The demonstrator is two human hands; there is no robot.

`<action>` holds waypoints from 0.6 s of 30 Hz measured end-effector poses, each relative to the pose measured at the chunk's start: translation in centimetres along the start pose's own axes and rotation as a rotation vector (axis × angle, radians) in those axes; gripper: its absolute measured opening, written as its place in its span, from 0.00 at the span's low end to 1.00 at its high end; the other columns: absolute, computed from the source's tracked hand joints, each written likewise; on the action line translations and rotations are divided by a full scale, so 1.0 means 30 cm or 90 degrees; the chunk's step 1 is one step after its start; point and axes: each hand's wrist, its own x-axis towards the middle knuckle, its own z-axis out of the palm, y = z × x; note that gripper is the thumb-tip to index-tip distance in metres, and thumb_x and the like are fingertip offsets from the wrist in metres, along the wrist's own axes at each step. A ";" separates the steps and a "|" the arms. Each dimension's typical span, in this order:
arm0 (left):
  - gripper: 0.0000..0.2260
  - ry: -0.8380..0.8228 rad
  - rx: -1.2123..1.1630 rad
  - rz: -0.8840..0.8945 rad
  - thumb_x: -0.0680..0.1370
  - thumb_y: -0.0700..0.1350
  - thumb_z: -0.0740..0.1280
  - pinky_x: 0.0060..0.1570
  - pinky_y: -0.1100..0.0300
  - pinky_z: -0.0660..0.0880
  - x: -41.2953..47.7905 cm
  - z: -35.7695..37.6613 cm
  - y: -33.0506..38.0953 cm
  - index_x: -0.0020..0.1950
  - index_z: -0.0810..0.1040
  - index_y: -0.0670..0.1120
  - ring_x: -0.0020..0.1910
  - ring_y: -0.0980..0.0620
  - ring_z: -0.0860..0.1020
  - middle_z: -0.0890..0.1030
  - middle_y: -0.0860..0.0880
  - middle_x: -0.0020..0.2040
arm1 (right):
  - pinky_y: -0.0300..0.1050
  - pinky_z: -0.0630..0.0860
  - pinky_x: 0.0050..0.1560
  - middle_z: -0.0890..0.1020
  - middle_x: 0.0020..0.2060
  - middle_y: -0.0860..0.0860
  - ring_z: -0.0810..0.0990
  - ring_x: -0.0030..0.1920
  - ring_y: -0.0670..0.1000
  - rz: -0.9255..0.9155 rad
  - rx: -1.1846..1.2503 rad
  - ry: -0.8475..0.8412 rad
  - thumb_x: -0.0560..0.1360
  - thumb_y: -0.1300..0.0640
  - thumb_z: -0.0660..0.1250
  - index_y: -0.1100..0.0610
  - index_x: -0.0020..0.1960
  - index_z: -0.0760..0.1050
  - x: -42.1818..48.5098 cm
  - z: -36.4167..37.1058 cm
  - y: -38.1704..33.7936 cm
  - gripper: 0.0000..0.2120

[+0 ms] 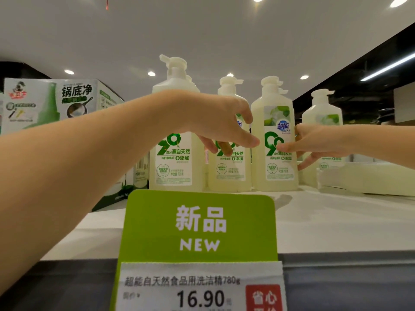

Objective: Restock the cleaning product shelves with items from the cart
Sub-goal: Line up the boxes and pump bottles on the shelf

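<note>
Up on the white shelf, the right hand holds the third dish soap bottle, with the thumb on its label and the fingers round its far side. The left hand is in front of the second bottle with bent fingers. I cannot tell if it grips that bottle or only touches it. The first bottle stands just beside. The fourth bottle is farther right, near a lying bottle. All are set back from the front edge. A green cleaner box sits at the left end. A green NEW sign and a price tag are on the front edge.
</note>
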 end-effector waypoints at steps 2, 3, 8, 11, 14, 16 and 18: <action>0.22 -0.007 -0.001 -0.001 0.75 0.54 0.69 0.41 0.62 0.82 -0.001 0.004 0.002 0.67 0.69 0.54 0.39 0.58 0.84 0.81 0.53 0.52 | 0.58 0.80 0.51 0.82 0.47 0.51 0.82 0.49 0.53 -0.002 0.000 0.008 0.75 0.58 0.69 0.51 0.50 0.72 -0.008 0.020 -0.005 0.07; 0.21 -0.010 -0.003 -0.001 0.75 0.54 0.69 0.41 0.62 0.82 -0.002 0.006 0.002 0.66 0.69 0.54 0.39 0.58 0.84 0.81 0.53 0.51 | 0.59 0.79 0.53 0.82 0.46 0.50 0.81 0.47 0.52 -0.002 0.000 0.016 0.76 0.58 0.68 0.51 0.49 0.72 -0.010 0.029 -0.007 0.06; 0.17 -0.037 0.014 0.011 0.76 0.54 0.68 0.42 0.63 0.82 -0.010 0.010 0.009 0.63 0.73 0.53 0.40 0.58 0.84 0.82 0.53 0.49 | 0.57 0.80 0.51 0.80 0.45 0.51 0.80 0.46 0.53 0.017 -0.020 0.070 0.76 0.55 0.68 0.52 0.49 0.68 -0.007 0.057 -0.005 0.08; 0.13 -0.067 0.031 0.029 0.77 0.54 0.67 0.45 0.62 0.82 -0.012 0.007 0.011 0.60 0.76 0.51 0.41 0.58 0.84 0.83 0.53 0.48 | 0.58 0.79 0.55 0.80 0.54 0.52 0.79 0.56 0.57 0.031 -0.094 0.025 0.76 0.53 0.68 0.51 0.53 0.70 -0.015 0.032 -0.026 0.09; 0.10 -0.084 0.046 0.049 0.77 0.52 0.67 0.45 0.62 0.81 -0.008 0.008 0.016 0.55 0.78 0.50 0.42 0.59 0.83 0.83 0.53 0.48 | 0.58 0.76 0.61 0.76 0.60 0.54 0.76 0.60 0.57 0.071 -0.287 -0.070 0.75 0.50 0.69 0.53 0.68 0.68 -0.070 -0.044 -0.078 0.24; 0.08 -0.112 0.065 0.066 0.77 0.51 0.67 0.46 0.62 0.81 -0.007 0.019 0.022 0.52 0.79 0.49 0.41 0.59 0.83 0.83 0.53 0.47 | 0.57 0.76 0.62 0.75 0.61 0.55 0.77 0.59 0.57 0.112 -0.371 -0.086 0.73 0.47 0.70 0.56 0.72 0.64 -0.119 -0.100 -0.097 0.32; 0.06 -0.157 0.068 0.087 0.77 0.50 0.68 0.46 0.61 0.81 -0.009 0.024 0.028 0.49 0.79 0.49 0.41 0.59 0.83 0.83 0.54 0.46 | 0.54 0.76 0.62 0.75 0.59 0.52 0.77 0.58 0.54 0.148 -0.432 -0.112 0.71 0.44 0.71 0.56 0.72 0.65 -0.165 -0.153 -0.077 0.34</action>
